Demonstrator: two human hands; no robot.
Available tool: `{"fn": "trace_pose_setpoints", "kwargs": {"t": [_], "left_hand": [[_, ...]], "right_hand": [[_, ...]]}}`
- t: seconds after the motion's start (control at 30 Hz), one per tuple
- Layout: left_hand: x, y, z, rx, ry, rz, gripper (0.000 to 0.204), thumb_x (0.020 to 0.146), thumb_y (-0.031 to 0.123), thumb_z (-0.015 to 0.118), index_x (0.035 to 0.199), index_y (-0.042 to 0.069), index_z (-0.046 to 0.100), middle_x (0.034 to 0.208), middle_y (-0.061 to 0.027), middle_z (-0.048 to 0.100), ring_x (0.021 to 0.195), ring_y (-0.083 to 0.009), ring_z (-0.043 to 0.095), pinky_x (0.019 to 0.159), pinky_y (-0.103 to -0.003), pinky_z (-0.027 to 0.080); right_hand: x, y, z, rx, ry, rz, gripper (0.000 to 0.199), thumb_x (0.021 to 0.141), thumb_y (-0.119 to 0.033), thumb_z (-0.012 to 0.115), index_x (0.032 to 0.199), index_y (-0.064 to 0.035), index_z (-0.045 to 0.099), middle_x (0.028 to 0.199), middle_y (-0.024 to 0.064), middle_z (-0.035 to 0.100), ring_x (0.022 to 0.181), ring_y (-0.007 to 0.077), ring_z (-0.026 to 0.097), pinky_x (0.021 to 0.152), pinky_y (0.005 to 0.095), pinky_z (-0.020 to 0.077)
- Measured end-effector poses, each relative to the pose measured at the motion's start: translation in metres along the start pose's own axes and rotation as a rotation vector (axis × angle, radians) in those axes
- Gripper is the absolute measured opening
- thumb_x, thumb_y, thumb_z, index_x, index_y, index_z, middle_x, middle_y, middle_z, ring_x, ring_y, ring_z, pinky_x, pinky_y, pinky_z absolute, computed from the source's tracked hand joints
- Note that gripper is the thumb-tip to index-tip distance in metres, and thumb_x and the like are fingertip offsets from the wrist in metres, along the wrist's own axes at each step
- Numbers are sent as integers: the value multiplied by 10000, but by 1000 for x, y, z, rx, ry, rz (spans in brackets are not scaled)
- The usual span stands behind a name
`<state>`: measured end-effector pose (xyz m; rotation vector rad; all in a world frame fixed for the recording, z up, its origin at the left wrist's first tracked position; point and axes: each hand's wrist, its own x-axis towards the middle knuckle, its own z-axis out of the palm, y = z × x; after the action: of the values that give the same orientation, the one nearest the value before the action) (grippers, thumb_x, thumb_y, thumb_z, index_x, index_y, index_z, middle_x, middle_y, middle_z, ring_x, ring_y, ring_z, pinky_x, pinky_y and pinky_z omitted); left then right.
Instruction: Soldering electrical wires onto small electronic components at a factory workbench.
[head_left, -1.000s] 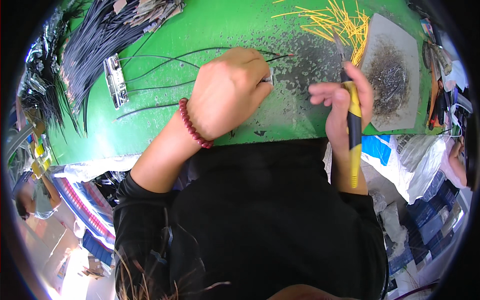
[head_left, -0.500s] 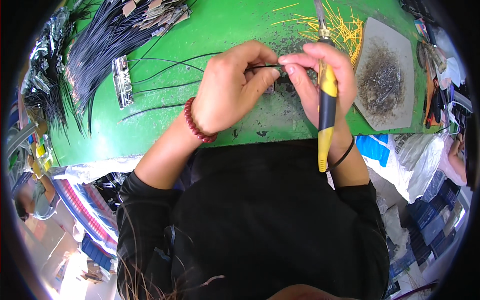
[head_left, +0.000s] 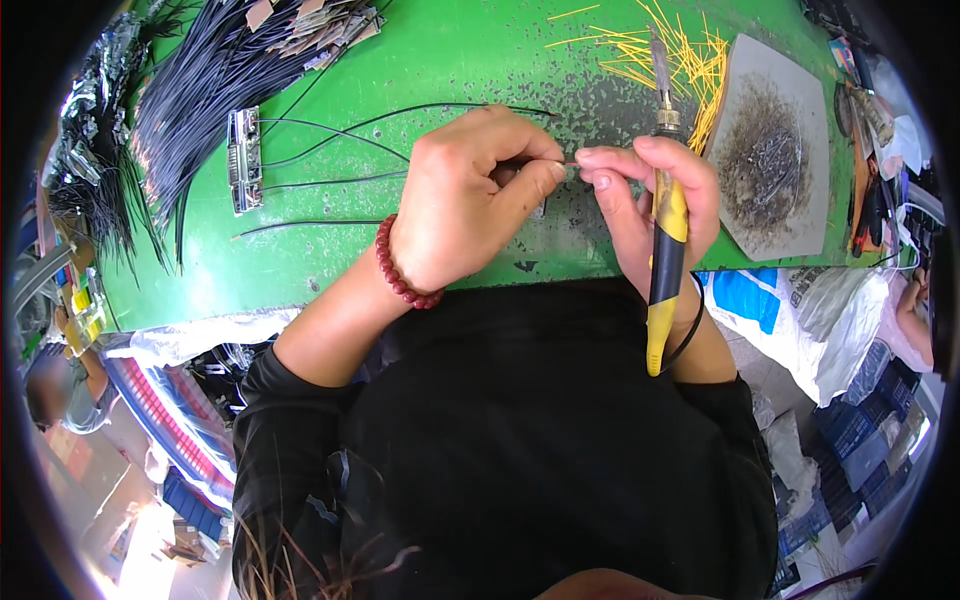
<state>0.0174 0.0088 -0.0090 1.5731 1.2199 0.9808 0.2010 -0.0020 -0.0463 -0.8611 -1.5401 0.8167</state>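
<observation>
My left hand (head_left: pixel 470 200) is closed in a pinch on a thin black wire, its reddish tip poking out between thumb and forefinger. Facing it, the fingertips of my right hand (head_left: pixel 628 215) are close to that tip; I cannot tell whether they touch it. The same right hand grips a yellow and black soldering iron (head_left: pixel 664 265), its metal tip pointing away from me. Several black wires (head_left: pixel 335 186) run between a small silvery metal part (head_left: pixel 244 160) and my left hand. One wire's end lies bare on the table beyond my left knuckles.
A big bundle of black wires (head_left: pixel 215 95) covers the green table's (head_left: pixel 320 280) far left, beside shiny stripped strands (head_left: pixel 90 120). Thin yellow strips (head_left: pixel 690 65) lie far right, by a grey board (head_left: pixel 800 215) with dark stains. Hand tools (head_left: pixel 873 205) line the right edge.
Both hands and the soldering iron have shifted slightly right and toward me. A black wire bridged my fingertips before; now a reddish tip shows there. The upper wire's end has come into view.
</observation>
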Motion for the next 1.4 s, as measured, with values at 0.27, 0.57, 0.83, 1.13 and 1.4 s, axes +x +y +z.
{"fn": "trace_pose_setpoints", "kwargs": {"t": [0.27,0.57,0.83,1.13,1.4], "left_hand": [[-1,-8,0,197,1,198,57,780,-25,724,816,-1,687,753,-48,632,618,-119,565,560,-236,459],[-8,-13,-4,11,95,150,74,769,-15,726,803,28,677,738,-45,620,645,-145,566,575,-260,462],[-17,-16,-5,129,54,188,96,728,-12,719,788,23,653,806,-76,620,731,-227,616,621,-314,501],[-12,-34,18,389,44,240,40,753,49,675,756,47,635,807,-87,621,751,-291,624,632,-377,516],[-6,-25,15,440,-35,174,27,752,52,665,741,65,644,817,-76,617,736,-287,628,607,-388,522]], "right_hand": [[12,-12,6,30,-11,171,393,808,78,708,1159,-37,576,891,78,676,782,118,678,663,232,540],[-4,3,4,-97,-145,85,385,761,-18,770,1108,-69,611,906,73,669,743,178,654,652,288,522],[16,3,-5,-476,-449,-128,440,662,-52,774,1068,-118,618,719,10,577,657,221,539,602,368,392],[0,15,-15,-314,-250,30,368,806,-11,697,1158,-91,628,956,67,687,807,227,660,734,333,501],[-22,-16,-44,-15,-60,387,569,949,-439,587,1273,28,562,980,118,678,702,119,603,641,258,480]]}}
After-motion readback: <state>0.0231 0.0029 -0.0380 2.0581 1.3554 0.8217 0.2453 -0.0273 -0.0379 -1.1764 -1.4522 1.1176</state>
